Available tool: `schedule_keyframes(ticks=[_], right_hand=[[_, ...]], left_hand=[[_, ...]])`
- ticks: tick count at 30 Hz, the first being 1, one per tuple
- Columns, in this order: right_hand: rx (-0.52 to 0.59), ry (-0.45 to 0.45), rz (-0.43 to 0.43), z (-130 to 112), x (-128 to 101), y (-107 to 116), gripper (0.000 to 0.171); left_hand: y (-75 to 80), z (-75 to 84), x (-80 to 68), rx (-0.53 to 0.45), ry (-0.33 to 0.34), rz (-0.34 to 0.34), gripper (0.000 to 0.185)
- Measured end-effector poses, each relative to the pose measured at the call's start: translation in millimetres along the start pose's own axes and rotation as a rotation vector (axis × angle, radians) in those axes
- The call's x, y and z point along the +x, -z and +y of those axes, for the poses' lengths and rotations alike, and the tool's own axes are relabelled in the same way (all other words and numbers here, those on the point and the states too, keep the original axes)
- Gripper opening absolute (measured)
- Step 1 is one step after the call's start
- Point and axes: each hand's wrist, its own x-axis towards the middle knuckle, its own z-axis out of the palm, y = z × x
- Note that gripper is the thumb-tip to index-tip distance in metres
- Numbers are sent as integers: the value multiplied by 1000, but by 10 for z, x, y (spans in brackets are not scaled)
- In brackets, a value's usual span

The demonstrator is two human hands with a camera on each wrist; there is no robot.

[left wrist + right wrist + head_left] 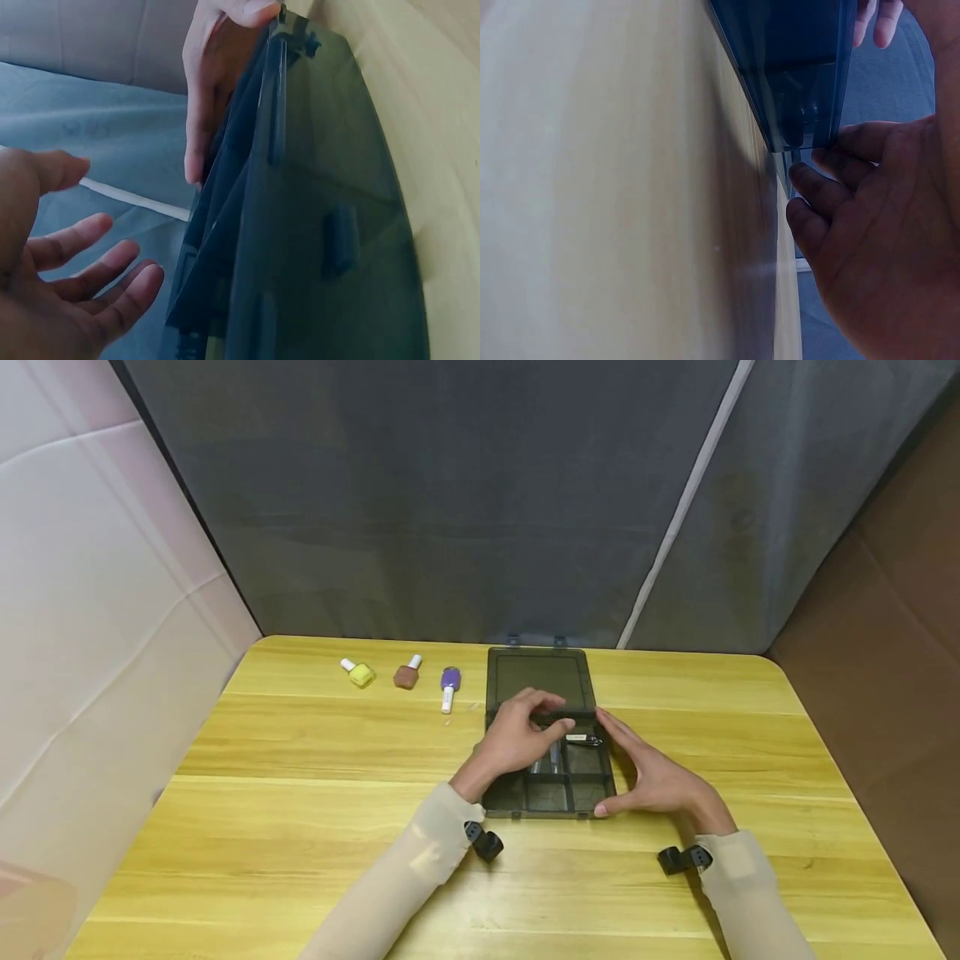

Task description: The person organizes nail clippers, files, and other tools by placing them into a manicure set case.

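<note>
A dark, see-through compartment box [547,795] lies with its lid [536,672] folded back. Over its compartments hovers my left hand [517,735], thumb and fingers apart; the left wrist view shows nothing between its loosely bent fingers [90,277]. Along the box's right side my right hand [660,781] spreads, thumb at the front corner and fingertips at the corner by the hinge. In the right wrist view its fingers [821,187] touch the box end. A small item with a white label [582,739] lies in a right compartment. Slim bluish items [555,758] sit in the middle one, partly hidden by my left hand.
Left of the box stand out three nail polish bottles with white caps: yellow [362,675], brown [406,677] and purple [450,679]. They lie on the wooden table [300,827]. Dark cloth [420,510] hangs behind the table's back edge.
</note>
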Motion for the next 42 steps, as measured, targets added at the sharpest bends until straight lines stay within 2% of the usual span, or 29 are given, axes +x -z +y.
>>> schedule_keyframes(ticks=[11, 20, 32, 42], right_hand=[[5, 1, 5, 3, 4, 2, 139], [0, 17, 11, 15, 3, -1, 140], [-8, 26, 14, 27, 11, -14, 140], [-10, 20, 2, 22, 12, 3, 140]], left_hand=[[152, -117, -36, 61, -64, -21, 60], [319, -229, -99, 145, -67, 2, 71], [593, -500, -248, 152, 32, 50, 78], [805, -771, -385, 148, 77, 116, 78]])
